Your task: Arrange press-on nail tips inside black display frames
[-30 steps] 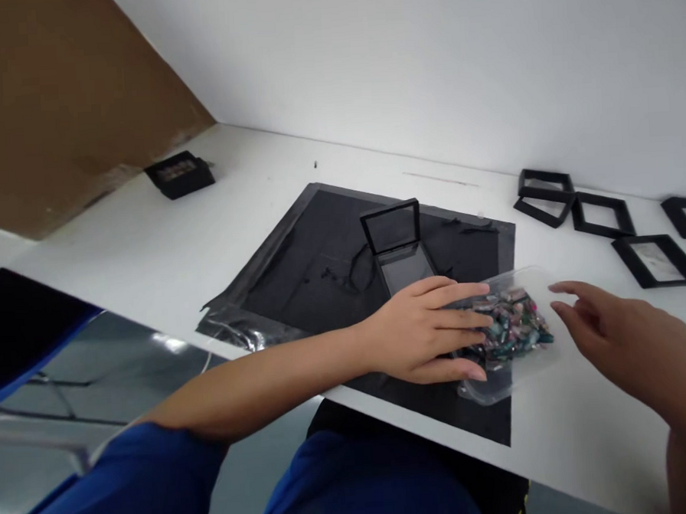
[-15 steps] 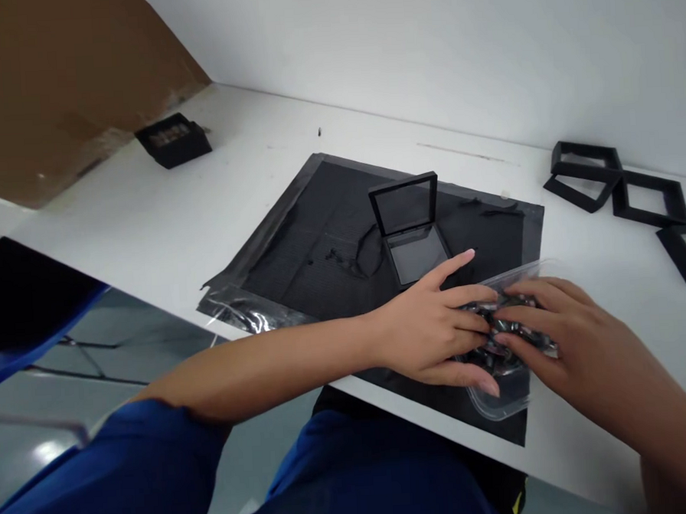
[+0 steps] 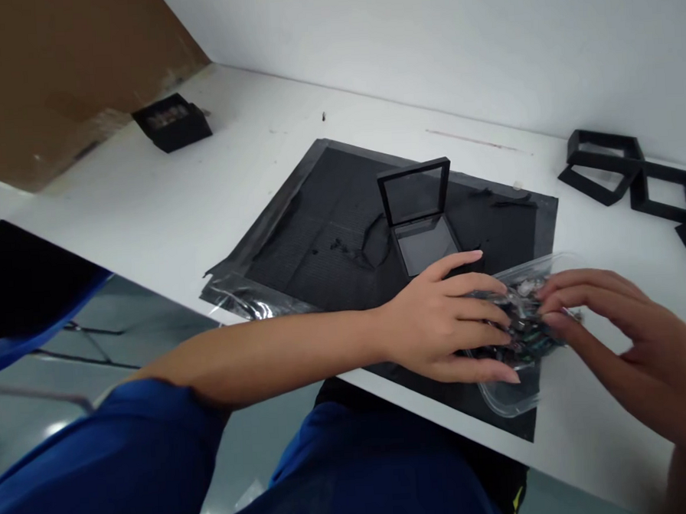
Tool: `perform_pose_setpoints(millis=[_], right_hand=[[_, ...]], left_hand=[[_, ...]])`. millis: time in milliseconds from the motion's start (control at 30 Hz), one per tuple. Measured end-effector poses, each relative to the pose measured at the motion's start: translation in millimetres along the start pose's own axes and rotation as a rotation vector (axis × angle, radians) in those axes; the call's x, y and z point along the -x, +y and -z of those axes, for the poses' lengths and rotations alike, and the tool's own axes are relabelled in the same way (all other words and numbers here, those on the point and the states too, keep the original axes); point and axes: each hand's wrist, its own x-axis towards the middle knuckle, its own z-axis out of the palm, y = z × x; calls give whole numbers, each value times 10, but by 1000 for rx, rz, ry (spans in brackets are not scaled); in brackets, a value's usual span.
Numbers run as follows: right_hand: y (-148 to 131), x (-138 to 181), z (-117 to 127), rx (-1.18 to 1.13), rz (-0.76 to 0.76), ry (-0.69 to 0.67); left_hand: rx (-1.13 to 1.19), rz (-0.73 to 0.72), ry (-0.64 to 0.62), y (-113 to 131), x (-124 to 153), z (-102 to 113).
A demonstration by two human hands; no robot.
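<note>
A clear plastic bag (image 3: 514,390) of small coloured stones lies at the near right corner of a black mat (image 3: 341,219). My left hand (image 3: 444,321) lies on the bag's left side, fingers stretched over it and pressing it down. My right hand (image 3: 628,334) reaches in from the right; its fingertips are pinched together among the stones at the bag's mouth, and what they hold is hidden. Just behind my left hand stands a small black display box (image 3: 419,222) with its clear lid raised upright.
Several empty black frames (image 3: 626,169) lie at the far right of the white table (image 3: 257,162). A small black box (image 3: 170,122) sits at the far left beside brown cardboard (image 3: 51,65). The table's near edge runs under my forearms.
My right hand came in from the right onto the bag, then drew back slightly with fingertips pinched in the stones. My left hand stayed on the bag.
</note>
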Motion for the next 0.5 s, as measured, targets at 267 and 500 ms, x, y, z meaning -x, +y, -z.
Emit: perform_pose_setpoints(millis=[267, 500], right_hand=[[-72, 102, 5, -537, -217, -203], [-103, 133, -93, -438, -203, -316]], left_hand=[[94, 196, 134, 89, -107, 82], [431, 402, 106, 104, -115, 65]])
